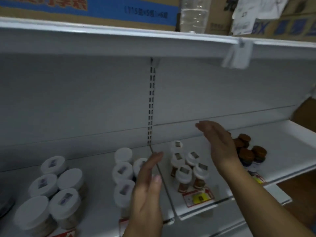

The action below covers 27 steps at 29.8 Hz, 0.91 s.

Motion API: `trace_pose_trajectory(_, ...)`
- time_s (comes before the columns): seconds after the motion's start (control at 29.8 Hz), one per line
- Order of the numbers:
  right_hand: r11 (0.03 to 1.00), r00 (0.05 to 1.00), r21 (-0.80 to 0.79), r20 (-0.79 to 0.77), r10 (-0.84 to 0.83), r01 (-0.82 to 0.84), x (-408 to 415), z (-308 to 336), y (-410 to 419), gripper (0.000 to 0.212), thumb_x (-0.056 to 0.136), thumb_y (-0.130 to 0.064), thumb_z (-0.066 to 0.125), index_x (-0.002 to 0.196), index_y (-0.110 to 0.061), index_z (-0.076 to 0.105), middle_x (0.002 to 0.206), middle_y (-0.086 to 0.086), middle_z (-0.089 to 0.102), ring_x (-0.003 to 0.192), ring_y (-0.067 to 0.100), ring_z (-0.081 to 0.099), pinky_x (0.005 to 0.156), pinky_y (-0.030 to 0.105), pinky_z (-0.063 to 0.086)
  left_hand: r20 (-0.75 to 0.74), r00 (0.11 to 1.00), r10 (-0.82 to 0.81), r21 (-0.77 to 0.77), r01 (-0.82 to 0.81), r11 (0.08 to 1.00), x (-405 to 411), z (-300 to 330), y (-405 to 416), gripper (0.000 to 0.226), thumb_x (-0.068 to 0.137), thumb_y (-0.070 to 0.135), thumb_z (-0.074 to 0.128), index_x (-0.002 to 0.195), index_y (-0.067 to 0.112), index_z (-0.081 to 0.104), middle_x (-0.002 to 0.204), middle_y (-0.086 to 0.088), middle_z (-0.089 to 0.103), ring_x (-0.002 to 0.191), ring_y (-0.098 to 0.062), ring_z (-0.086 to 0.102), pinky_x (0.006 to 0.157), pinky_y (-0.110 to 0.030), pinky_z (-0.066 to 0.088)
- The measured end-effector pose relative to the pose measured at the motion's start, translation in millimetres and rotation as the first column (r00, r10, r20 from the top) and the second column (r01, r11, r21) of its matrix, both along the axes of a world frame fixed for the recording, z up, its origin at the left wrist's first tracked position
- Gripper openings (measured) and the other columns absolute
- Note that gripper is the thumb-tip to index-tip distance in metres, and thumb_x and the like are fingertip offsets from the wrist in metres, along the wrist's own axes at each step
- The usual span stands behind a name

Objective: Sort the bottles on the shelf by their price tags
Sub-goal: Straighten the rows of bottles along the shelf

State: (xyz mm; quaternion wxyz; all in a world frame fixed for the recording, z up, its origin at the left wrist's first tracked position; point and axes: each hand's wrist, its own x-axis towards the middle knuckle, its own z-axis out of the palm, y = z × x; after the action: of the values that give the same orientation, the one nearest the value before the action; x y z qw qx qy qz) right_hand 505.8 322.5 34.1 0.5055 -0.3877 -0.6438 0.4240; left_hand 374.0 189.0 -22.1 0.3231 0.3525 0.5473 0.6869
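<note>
Several groups of bottles stand on a white shelf [95,199]. Wide white-capped jars [51,189] fill the left. A cluster of white-capped bottles [122,171] stands in the middle, just left of my left hand [147,189]. Small brown bottles with white caps [185,166] stand between my two hands, above a red and yellow price tag [198,196]. Brown-capped bottles [248,151] are partly hidden behind my right hand [218,142]. Both hands are flat, fingers extended, palms facing each other, holding nothing.
The upper shelf [119,34] overhangs and carries cardboard boxes [89,9], a clear plastic bottle [194,14] and papers. A slotted upright [151,103] divides the back panel. A plastic tag holder [236,55] hangs from the upper shelf's edge.
</note>
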Motion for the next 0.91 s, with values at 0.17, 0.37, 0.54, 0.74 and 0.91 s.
trace_pose_trajectory(0.17,0.920,0.995,-0.379,-0.021,0.096,-0.097,38,-63,35,0.040,0.097,-0.030,0.042,0.136,-0.021,0.043,0.144,-0.004,0.042,0.130,0.015,0.041,0.115,0.037,0.028,-0.104,0.993,0.051,-0.084,-0.060,0.995,52,-16,41,0.033,0.095,0.013,0.043,0.121,0.034,0.041,0.125,0.012,0.045,0.113,0.000,0.042,0.069,0.012,0.029)
trace_pose_trajectory(0.37,0.900,0.957,-0.347,0.022,0.288,-0.263,36,-101,29,0.040,0.094,-0.040,0.040,0.134,-0.032,0.040,0.133,-0.014,0.041,0.113,-0.001,0.042,0.083,0.001,0.032,-0.254,0.931,0.263,0.018,-0.268,0.963,74,-16,60,0.036,0.095,0.014,0.046,0.124,0.034,0.043,0.130,0.019,0.044,0.117,0.014,0.039,0.084,0.010,0.026)
trace_pose_trajectory(0.54,0.991,0.991,-0.026,-0.040,0.130,-0.132,44,-78,14,0.029,0.090,-0.044,0.043,0.119,-0.042,0.047,0.127,-0.028,0.047,0.115,-0.008,0.044,0.088,0.002,0.031,-0.462,0.839,0.288,0.163,-0.239,0.957,87,-11,29,0.042,0.088,0.017,0.050,0.117,0.047,0.052,0.135,0.026,0.049,0.131,0.004,0.038,0.105,-0.013,0.033)
trace_pose_trajectory(0.74,0.827,0.828,0.154,-0.079,0.556,-0.541,6,-61,-63,0.044,0.086,-0.037,0.046,0.130,-0.039,0.046,0.138,-0.022,0.047,0.130,-0.004,0.039,0.097,0.009,0.037,-0.244,0.690,0.681,0.223,-0.644,0.732,3,-16,-25,0.033,0.091,0.003,0.044,0.112,0.024,0.060,0.111,0.019,0.062,0.103,0.018,0.053,0.086,0.002,0.038)
trace_pose_trajectory(0.91,0.822,0.849,-0.225,-0.056,0.525,-0.523,-70,-85,-69,0.055,0.091,-0.047,0.031,0.143,-0.033,0.020,0.148,-0.023,0.019,0.123,-0.026,0.019,0.091,-0.009,0.016,-0.006,0.902,0.431,-0.142,-0.427,0.893,-59,-52,-24,0.038,0.100,0.020,0.034,0.134,0.010,0.046,0.141,-0.011,0.048,0.128,-0.019,0.045,0.108,-0.030,0.032)
